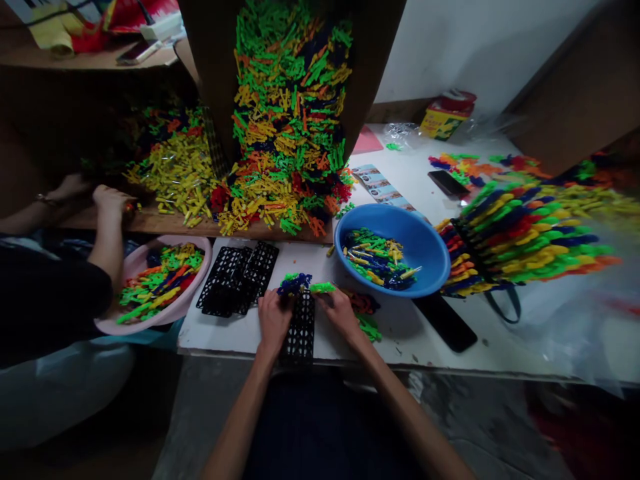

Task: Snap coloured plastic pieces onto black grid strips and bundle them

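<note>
A black plastic grid rack (301, 327) lies at the table's near edge between my hands. My left hand (273, 318) is closed on its left side, pinching a blue piece (293, 285) at the rack's top. My right hand (341, 311) is closed on the right side, fingers pinched on a green piece (323, 288). Loose green and orange pieces (367, 321) lie just right of my right hand.
A blue bowl (425, 247) of coloured pieces sits right of the rack. Spare black racks (239, 278) lie to the left, beside a pink basin (137, 263). Behind them a big pile (285, 160) spills from a box. A co-worker's hands (107, 200) work at left. Filled racks (520, 237) and two phones (447, 322) lie right.
</note>
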`<action>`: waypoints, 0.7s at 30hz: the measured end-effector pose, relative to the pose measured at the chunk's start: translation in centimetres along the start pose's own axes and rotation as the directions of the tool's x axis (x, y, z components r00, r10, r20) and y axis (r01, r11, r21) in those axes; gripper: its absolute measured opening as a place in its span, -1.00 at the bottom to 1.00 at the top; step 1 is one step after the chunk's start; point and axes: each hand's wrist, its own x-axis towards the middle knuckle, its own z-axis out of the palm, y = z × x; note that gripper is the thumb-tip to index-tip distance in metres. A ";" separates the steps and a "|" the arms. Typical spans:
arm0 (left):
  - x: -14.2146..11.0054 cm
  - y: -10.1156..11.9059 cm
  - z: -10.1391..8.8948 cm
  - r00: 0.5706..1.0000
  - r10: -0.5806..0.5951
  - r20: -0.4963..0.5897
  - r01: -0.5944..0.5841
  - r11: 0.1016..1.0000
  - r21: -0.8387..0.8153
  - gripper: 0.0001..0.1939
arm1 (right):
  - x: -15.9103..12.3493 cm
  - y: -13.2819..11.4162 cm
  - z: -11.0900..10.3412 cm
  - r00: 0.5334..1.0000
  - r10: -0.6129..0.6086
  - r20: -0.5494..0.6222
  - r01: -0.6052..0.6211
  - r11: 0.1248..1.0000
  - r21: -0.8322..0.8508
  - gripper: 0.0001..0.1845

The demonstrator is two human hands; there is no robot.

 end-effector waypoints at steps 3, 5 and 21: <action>0.0 -0.1 0.0 1.000 0.011 0.028 -0.012 1.000 0.011 -0.78 | 0.0 0.2 0.1 1.000 -0.004 0.015 0.004 1.000 -0.002 -0.84; 0.0 -0.2 0.1 0.999 0.001 0.033 -0.002 1.000 0.028 -0.79 | 0.0 0.2 0.3 1.000 -0.030 0.002 0.030 0.999 -0.045 -0.85; 0.1 -0.1 0.2 0.964 -0.209 0.166 0.213 0.977 -0.007 -0.80 | 0.1 0.2 2.4 0.968 0.198 -0.153 -0.210 0.975 -0.069 -0.88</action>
